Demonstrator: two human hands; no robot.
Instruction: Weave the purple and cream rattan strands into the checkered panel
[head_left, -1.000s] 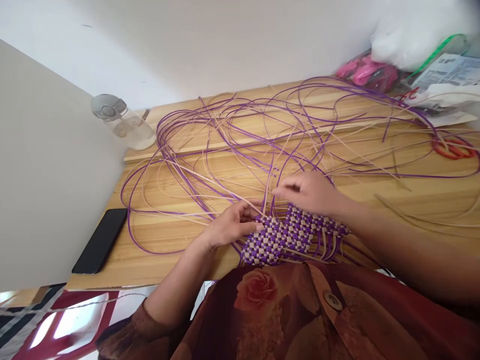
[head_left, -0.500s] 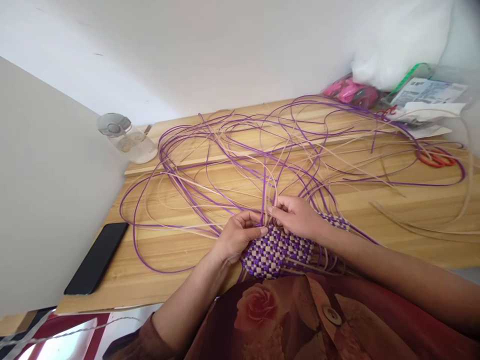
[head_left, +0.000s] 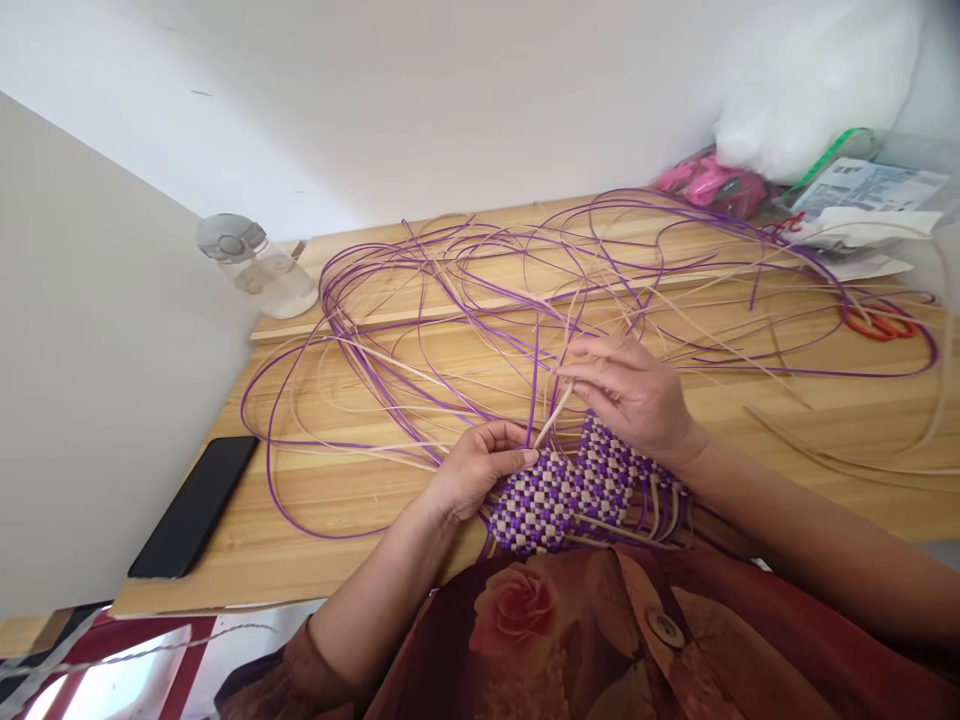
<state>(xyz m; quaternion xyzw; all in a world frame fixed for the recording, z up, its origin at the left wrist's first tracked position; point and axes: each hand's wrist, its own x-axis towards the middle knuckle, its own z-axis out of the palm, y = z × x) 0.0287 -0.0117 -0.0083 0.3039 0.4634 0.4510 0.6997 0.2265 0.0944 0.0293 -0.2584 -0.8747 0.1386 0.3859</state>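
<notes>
A piece of checkered weaving (head_left: 534,505) in purple and beige lies at the table's near edge, against my body. My left hand (head_left: 484,462) pinches its upper left edge, thumb on top. Up and to the right, my right hand (head_left: 634,390) holds a beige strand (head_left: 553,415) between thumb and fingers, drawn out at a slant from the woven edge. Beside it a purple strand (head_left: 535,385) stands up near my left fingertips. Many long loose purple and beige strands (head_left: 375,345) loop across the table beyond the hands.
A black phone (head_left: 195,507) lies on the wooden table (head_left: 360,500) at left. A clear bottle with a grey lid (head_left: 259,268) stands behind it. At right are red-handled scissors (head_left: 877,322), papers (head_left: 870,190), a pink bundle (head_left: 709,185) and a white plastic bag (head_left: 817,90).
My right hand has moved up and right from the woven edge, pulling the beige strand to a slant and uncovering more of the weaving. My left hand keeps its pinch.
</notes>
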